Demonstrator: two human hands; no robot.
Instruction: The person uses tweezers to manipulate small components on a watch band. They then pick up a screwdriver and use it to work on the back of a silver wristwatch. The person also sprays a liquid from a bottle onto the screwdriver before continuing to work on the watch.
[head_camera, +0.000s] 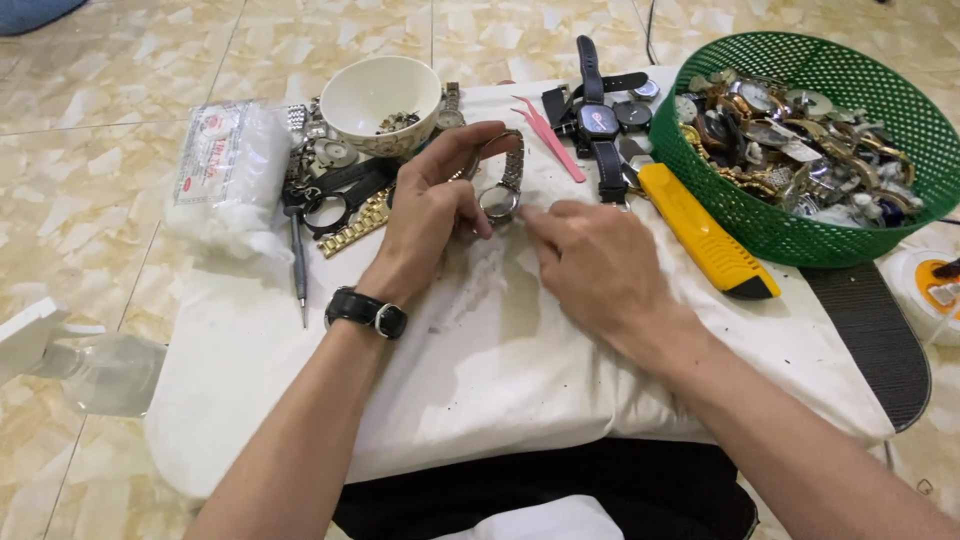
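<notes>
1. On the white cloth (500, 350) over our lap we work; a green basket (760, 225) of watches sits at the right.
2. Our left hand (430, 215) pinches a silver wristwatch (500, 195) at the cloth's middle.
3. Our right hand (590, 265) lies loosely curled, its fingertips (535, 215) just beside the watch, holding nothing we can see.

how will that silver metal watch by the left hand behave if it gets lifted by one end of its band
The silver watch has a linked metal band, so it would probably drape and swing rather than stay stiff. The round case likely makes it head-heavy. Polished links may slip in the left hand, though the white cloth should cushion a drop.
</notes>
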